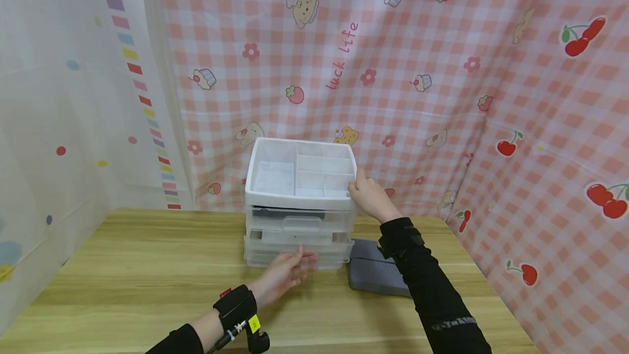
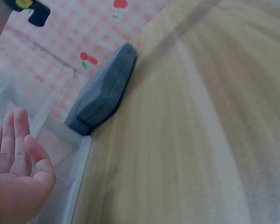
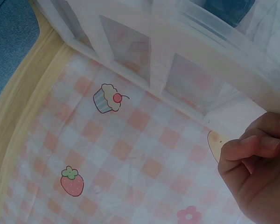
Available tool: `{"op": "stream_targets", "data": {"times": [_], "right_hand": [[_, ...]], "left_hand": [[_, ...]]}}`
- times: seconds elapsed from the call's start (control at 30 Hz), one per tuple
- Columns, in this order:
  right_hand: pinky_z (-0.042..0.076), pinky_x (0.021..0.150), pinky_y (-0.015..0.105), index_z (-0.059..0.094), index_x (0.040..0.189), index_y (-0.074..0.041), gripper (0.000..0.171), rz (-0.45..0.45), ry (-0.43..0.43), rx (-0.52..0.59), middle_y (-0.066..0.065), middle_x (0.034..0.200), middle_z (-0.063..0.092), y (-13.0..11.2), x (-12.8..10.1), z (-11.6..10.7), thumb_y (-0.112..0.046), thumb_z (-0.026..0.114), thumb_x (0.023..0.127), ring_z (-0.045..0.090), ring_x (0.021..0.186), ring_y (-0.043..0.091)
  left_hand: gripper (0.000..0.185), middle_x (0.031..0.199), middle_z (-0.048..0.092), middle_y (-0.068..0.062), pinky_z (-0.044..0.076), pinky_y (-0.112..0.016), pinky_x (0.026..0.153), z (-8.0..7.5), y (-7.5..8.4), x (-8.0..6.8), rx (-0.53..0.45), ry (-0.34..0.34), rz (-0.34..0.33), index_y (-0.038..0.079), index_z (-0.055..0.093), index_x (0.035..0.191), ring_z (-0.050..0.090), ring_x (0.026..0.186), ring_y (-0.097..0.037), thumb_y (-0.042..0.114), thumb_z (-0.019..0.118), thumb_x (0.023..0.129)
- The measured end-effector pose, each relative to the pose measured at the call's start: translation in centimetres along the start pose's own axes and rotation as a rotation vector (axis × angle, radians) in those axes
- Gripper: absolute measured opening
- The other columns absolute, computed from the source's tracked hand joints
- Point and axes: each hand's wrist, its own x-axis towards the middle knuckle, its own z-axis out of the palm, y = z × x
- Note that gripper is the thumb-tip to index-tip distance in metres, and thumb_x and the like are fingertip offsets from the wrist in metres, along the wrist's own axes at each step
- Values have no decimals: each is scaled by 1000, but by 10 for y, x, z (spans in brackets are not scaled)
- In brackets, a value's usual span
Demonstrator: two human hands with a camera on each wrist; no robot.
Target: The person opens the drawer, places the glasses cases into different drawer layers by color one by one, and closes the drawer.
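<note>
A white and translucent plastic drawer organizer (image 1: 300,209) stands on the wooden table (image 1: 137,277), with a compartmented tray (image 1: 301,175) on top and drawers below. My right hand (image 1: 367,195) holds the tray's right front corner, its fingers (image 3: 252,151) curled beside the organizer's wall (image 3: 154,42). My left hand (image 1: 290,272) reaches the bottom drawer's front (image 1: 275,258) with fingers (image 2: 14,140) straight and relaxed, holding nothing.
A grey fabric pouch (image 1: 375,273) (image 2: 102,91) lies on the table right of the organizer, under my right forearm. Pink checked curtains (image 1: 442,97) hang close behind and at the right; a pale curtain (image 1: 59,97) hangs on the left.
</note>
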Motion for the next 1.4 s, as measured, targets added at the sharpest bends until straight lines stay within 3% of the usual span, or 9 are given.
{"op": "stream_targets", "data": {"times": [0.33, 0.67, 0.83, 0.97, 1.1, 1.17, 1.27, 1.33, 1.4], "right_hand": [[43, 65, 32, 18, 145, -1, 52, 3, 5, -5, 29, 133, 48, 0, 1, 0, -28, 29, 102, 59, 91, 30], [41, 61, 31, 22, 141, 2, 49, -6, 0, -11, 29, 122, 53, -1, 1, -2, -27, 30, 102, 56, 77, 27], [42, 63, 31, 24, 140, 2, 48, -15, 15, -15, 29, 125, 52, 0, 2, 0, -27, 29, 101, 57, 82, 28], [42, 64, 32, 24, 140, 2, 48, -15, 18, -14, 30, 128, 51, 0, 1, 1, -27, 29, 101, 58, 86, 29], [42, 64, 32, 22, 142, 1, 50, -16, 9, -9, 30, 128, 51, 0, 1, 1, -27, 29, 102, 58, 84, 28], [42, 63, 32, 22, 142, 1, 50, -16, 7, -8, 30, 125, 52, 0, 1, 1, -27, 29, 102, 58, 81, 29], [42, 62, 31, 21, 141, 1, 49, -19, 10, -2, 30, 124, 53, 1, 1, 0, -27, 29, 102, 58, 79, 27], [42, 61, 30, 22, 141, 0, 49, -17, 12, 4, 30, 124, 53, 1, 1, 0, -27, 29, 102, 58, 79, 28], [42, 61, 30, 22, 141, 0, 48, -14, 9, 14, 29, 127, 51, 1, 1, 0, -28, 29, 102, 58, 81, 27]], "left_hand": [[65, 138, 51, -21, 44, -25, 86, -5, 4, 9, 18, 5, 2, -6, 41, 137, 61, 100, -4, 46, 32, 100], [65, 129, 60, -13, 44, -25, 85, -10, 5, 17, 0, 2, 3, -6, 40, 138, 61, 96, -2, 47, 34, 100], [67, 130, 59, -13, 44, -26, 86, -13, 6, 17, 19, -10, -2, -5, 39, 140, 61, 99, -4, 48, 34, 99], [63, 137, 52, -20, 46, -34, 94, -15, 11, 12, 85, -35, -39, -4, 40, 140, 61, 113, -20, 46, 33, 101], [53, 131, 56, -24, 48, -38, 91, -14, 27, -2, 281, -117, -70, -4, 48, 132, 59, 116, -34, 38, 37, 102], [47, 123, 61, -23, 50, -36, 86, -11, 40, -10, 410, -159, -41, -3, 54, 127, 61, 112, -36, 34, 41, 101], [41, 116, 64, -22, 52, -36, 84, -5, 69, -21, 580, -173, 104, -2, 57, 122, 63, 105, -34, 31, 45, 101], [39, 113, 66, -20, 53, -36, 83, -2, 91, -28, 669, -109, 234, -1, 58, 122, 63, 104, -33, 28, 46, 100], [37, 113, 66, -20, 53, -36, 84, -1, 113, -35, 729, -1, 352, -1, 56, 123, 64, 103, -32, 26, 47, 100]]}}
